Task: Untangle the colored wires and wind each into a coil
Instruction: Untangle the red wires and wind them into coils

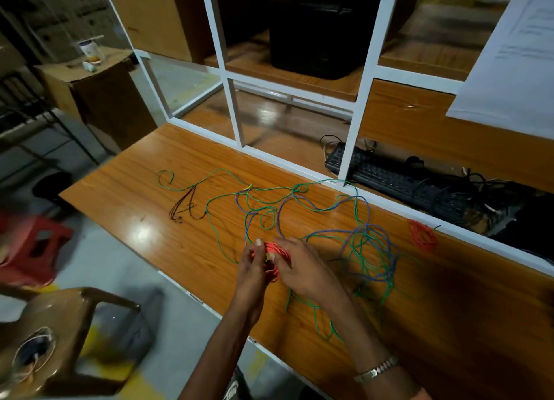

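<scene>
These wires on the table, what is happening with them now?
A person holds an orange wire coil between the left hand and the right hand over the wooden table. Another orange coil lies at the right. The green wire and blue wire lie loose and tangled.

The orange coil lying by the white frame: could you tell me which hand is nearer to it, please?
Right. The right hand lies left of that orange coil, well short of it; the left hand sits farther left still.
</scene>
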